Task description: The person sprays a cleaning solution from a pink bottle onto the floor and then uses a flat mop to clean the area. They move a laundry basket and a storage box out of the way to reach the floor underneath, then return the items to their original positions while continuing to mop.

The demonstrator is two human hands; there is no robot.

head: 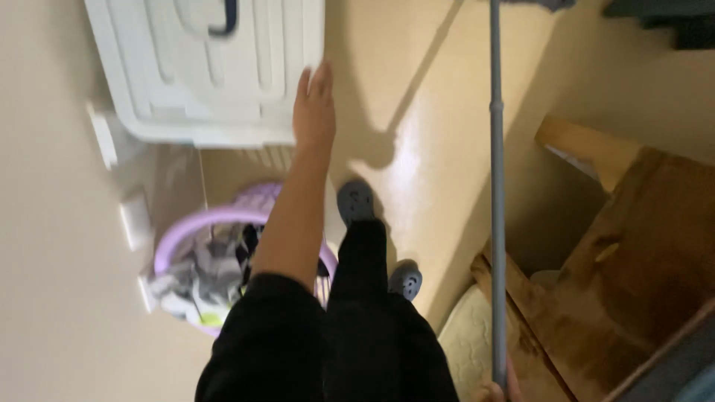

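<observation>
Looking down at cream floor (417, 149), bare and glossy from centre out toward 12 o'clock. Left hand (313, 108) stretched forward, grip apart with fingers flat, fingertips just at the lower right edge of a white plastic lidded bin (208, 67) at 11 o'clock; contact hard to judge in the blur. Right hand (497, 388) at 5 o'clock, barely in view, grip clamped on a grey pole (496, 186) running straight up to 12 o'clock. Crowded at 3 to 4 o'clock by wooden furniture (633, 246). At 8 o'clock, a lilac laundry basket (186, 227) against the wall, filled with crumpled grey and white clothes (197, 279). Grey shoes (356, 199) near centre.
</observation>
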